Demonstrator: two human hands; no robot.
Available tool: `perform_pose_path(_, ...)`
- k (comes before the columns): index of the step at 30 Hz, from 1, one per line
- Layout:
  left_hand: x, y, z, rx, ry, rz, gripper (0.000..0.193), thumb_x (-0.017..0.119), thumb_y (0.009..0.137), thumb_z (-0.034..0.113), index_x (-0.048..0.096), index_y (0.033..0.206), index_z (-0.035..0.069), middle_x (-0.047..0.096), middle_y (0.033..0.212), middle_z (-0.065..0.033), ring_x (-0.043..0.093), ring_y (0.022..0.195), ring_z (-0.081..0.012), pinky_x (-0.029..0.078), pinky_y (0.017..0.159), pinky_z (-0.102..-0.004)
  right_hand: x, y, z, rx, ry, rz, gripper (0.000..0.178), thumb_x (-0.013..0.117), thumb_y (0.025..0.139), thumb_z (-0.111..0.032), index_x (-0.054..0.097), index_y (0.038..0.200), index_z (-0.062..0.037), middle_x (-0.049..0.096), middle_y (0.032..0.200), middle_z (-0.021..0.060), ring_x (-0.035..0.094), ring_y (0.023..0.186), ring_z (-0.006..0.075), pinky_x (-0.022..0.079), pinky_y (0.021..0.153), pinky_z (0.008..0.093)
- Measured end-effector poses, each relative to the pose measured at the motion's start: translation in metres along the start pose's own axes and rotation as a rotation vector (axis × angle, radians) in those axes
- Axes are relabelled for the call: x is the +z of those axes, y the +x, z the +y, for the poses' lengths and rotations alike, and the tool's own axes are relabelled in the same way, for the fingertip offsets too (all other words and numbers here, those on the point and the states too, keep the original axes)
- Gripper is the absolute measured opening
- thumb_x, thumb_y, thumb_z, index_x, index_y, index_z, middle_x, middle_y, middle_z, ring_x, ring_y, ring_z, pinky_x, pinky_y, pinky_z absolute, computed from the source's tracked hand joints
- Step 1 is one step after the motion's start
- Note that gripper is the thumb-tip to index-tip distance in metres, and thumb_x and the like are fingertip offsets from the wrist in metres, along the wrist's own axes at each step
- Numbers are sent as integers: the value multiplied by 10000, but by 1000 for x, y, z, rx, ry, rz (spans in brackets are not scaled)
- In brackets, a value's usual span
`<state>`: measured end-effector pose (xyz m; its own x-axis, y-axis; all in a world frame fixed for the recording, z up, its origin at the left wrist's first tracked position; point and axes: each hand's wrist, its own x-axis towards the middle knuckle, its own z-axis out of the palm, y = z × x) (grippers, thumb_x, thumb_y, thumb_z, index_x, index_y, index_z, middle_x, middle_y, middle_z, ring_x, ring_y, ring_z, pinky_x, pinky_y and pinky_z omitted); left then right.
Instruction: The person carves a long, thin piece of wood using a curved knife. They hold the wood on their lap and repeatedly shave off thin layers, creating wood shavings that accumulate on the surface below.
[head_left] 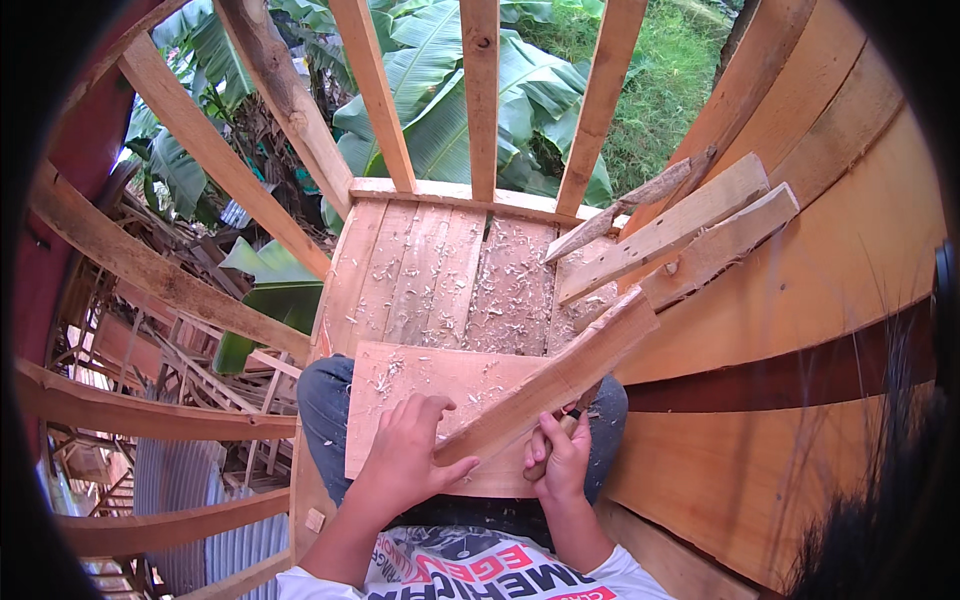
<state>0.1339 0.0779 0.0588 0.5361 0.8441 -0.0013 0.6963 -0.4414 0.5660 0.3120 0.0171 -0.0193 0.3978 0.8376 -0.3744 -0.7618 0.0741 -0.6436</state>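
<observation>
A thick wooden plank (560, 375) slants up to the right across a flat board (385, 405) on my lap. At the plank's lower end, my left hand (408, 455) holds it in the fork between thumb and curved forefinger. My right hand (562, 455) is closed around the wooden handle of a bladed tool (538, 465). A dark collar shows above that fist, beside the plank's right side. The blade is mostly out of sight, so I cannot tell its exact kind. Pale shavings (385, 375) lie on the board beyond my left hand.
Shavings litter the slatted platform (405, 280) ahead. Several rough offcuts (670, 235) lean at the right, against curved wooden panels (800, 290). Upright posts (480, 100) stand along the far edge, with rails (160, 405) on the left. Banana leaves (430, 110) hang beyond.
</observation>
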Motion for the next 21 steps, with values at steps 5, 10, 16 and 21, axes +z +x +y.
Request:
perform_pose_path(5, -36, -14, 4, 248, -261, 358, 517, 791, 704, 209, 507, 1107, 54, 535, 996, -139, 569, 862, -286, 459, 760, -386, -5, 4, 0, 18, -9, 38, 261, 568, 881, 10, 391, 995, -145, 507, 743, 19, 447, 431, 91, 402, 360, 246)
perform_pose_path(10, -56, -32, 25, 794, -677, 752, 429, 756, 759, 342, 542, 1081, 154, 519, 934, -21, 524, 806, -191, 421, 686, -356, -5, 9, 6, 25, 1, 46, 255, 574, 878, -3, 410, 1013, -146, 502, 720, 10, 433, 413, 94, 398, 350, 242)
perform_pose_path(16, -39, -21, 15, 772, -570, 577, 417, 747, 767, 330, 545, 1080, 143, 526, 938, -36, 531, 814, -200, 426, 694, -367, -7, 10, 7, 49, -22, 61, 250, 563, 887, -3, 396, 997, -153, 489, 720, 11, 443, 414, 97, 404, 356, 249)
perform_pose_path(21, -32, -15, 14, 749, -562, 492, 406, 739, 774, 321, 548, 1079, 133, 532, 941, -48, 537, 820, -208, 430, 701, -376, -10, 9, 7, 39, -38, 49, 237, 548, 897, -1, 395, 993, -153, 484, 737, 13, 438, 415, 97, 398, 354, 248)
